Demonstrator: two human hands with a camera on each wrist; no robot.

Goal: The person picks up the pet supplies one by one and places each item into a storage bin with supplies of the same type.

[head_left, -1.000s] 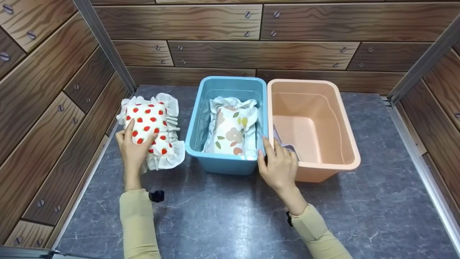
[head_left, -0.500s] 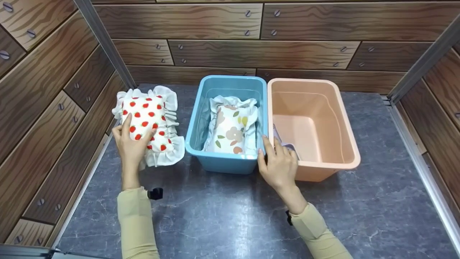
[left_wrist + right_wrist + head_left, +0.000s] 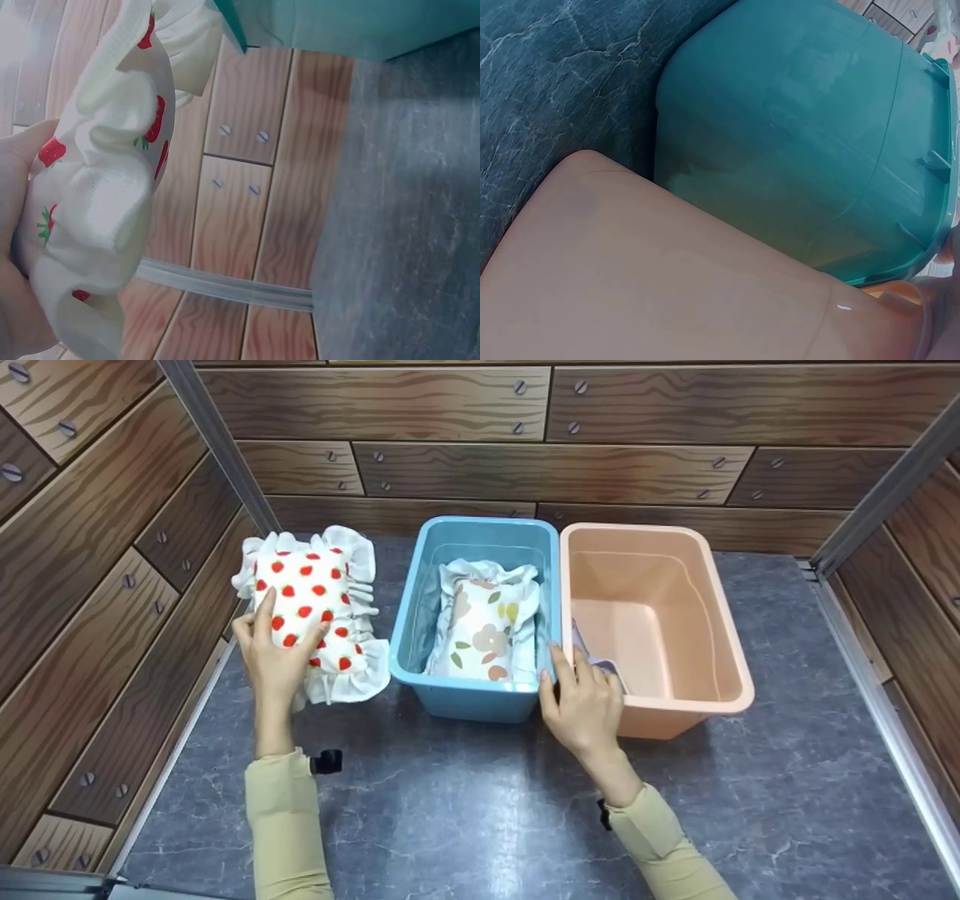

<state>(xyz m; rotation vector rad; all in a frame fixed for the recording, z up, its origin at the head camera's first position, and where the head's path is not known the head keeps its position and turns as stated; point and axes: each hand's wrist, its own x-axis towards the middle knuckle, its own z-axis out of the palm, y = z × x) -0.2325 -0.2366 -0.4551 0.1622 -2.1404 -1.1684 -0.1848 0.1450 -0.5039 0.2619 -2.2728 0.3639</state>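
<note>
My left hand (image 3: 274,660) grips a small white pillow (image 3: 307,596) with red strawberries and a ruffled edge, thumb and fingers spread across its near side. In the left wrist view the strawberry pillow (image 3: 97,172) is held up on edge, well above the floor. To its right stands a blue bin (image 3: 442,701) holding a flower-print pillow (image 3: 484,641) with a pale ruffle. A peach bin (image 3: 667,724) stands against the blue one. My right hand (image 3: 581,705) holds the adjoining front corners of both bins, fingers over the rims and thumb at the blue bin's front.
A purple item (image 3: 606,666) lies inside the peach bin, partly hidden by my right hand. The bins stand on a dark marbled surface (image 3: 450,802). Wood-patterned walls (image 3: 450,472) with metal corner strips enclose the back and both sides.
My left hand has moved the strawberry pillow a little up and away, towards the back wall. My right hand and both bins stay in place.
</note>
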